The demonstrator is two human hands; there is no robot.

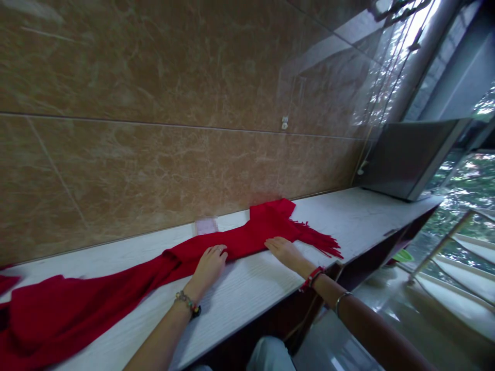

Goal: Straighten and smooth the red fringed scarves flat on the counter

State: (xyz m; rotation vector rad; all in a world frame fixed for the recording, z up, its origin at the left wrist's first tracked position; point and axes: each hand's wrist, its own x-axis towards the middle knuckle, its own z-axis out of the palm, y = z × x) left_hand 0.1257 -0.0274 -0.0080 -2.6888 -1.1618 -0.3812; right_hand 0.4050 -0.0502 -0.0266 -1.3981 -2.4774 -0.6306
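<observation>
A long red scarf (247,234) with a fringed end (319,239) lies stretched along a white counter (240,299) against a brown tiled wall. My left hand (211,265) rests palm down on the counter, its fingertips touching the scarf's near edge, fingers together. My right hand (284,250) lies flat with fingers stretched out, touching the scarf's near edge close to the fringe. Both wrists wear bracelets. The scarf's left part (50,314) is bunched and wider.
A grey box-like appliance (406,157) stands at the counter's far right end. A small blurred pale object (206,225) sits by the wall behind the scarf. The counter's front edge (278,304) drops to a glossy floor; railings and greenery lie at right.
</observation>
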